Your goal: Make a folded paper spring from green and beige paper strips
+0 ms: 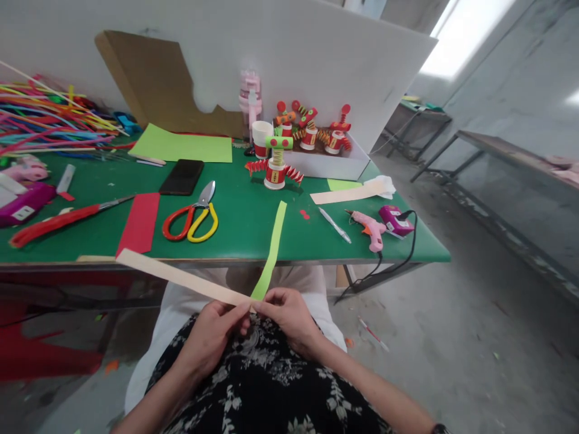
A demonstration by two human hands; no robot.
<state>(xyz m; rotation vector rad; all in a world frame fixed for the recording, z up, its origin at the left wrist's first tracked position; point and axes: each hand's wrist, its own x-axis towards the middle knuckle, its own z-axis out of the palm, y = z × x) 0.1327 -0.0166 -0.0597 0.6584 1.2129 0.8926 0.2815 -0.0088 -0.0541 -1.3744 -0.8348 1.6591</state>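
Note:
Both hands are in my lap below the table edge. My left hand (pixel 217 334) pinches the end of a long cream paper strip (pixel 176 276) that runs up to the left. My right hand (pixel 287 313) pinches the end of a light green paper strip (pixel 274 244) that runs up onto the green table (pixel 244 235). The two strip ends meet between my fingertips, crossing at an angle.
On the table lie red-and-yellow scissors (pixel 192 220), a black phone (pixel 181 176), red paper (pixel 140 222), a pen (pixel 335 225), a pink glue gun (pixel 368 228) with its cord, paper-cup figures (pixel 275 166), a white box (pixel 328 163) and coloured pipe cleaners (pixel 45 117). Concrete floor lies to the right.

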